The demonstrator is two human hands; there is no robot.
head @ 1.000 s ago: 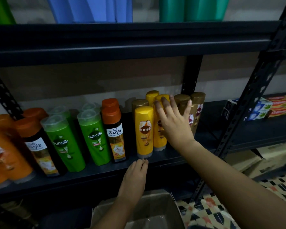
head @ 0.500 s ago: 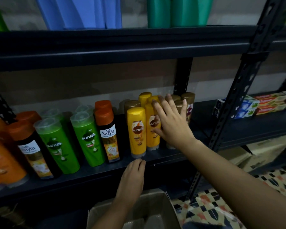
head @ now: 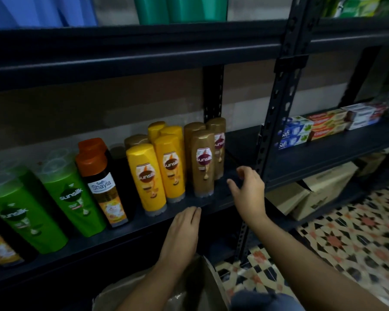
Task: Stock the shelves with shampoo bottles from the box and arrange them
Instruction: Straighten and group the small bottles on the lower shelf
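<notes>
Shampoo bottles stand in rows on the dark shelf (head: 238, 151): green ones (head: 73, 196) at the left, an orange-capped black bottle (head: 103, 187), yellow ones (head: 147, 178) and gold-brown ones (head: 203, 163) at the right. My right hand (head: 248, 190) hovers just right of the front gold-brown bottle, fingers loosely curled, holding nothing. The fingertips of my left hand (head: 184, 230) rest flat on the shelf's front edge below the yellow bottles. The cardboard box (head: 202, 286) sits under my arms, its inside mostly hidden.
Toothpaste boxes (head: 294, 133) lie on the neighbouring shelf at the right, past a black upright post (head: 276, 113). Cardboard boxes (head: 323, 189) sit on the lower shelf. Blue and green containers stand on the shelf above. Patterned floor tiles (head: 346, 239) show at lower right.
My right hand has come off the yellow and gold-brown bottles and drawn back to the right, baring the front gold-brown bottle. The view has swung right. My left hand stays on the shelf edge.
</notes>
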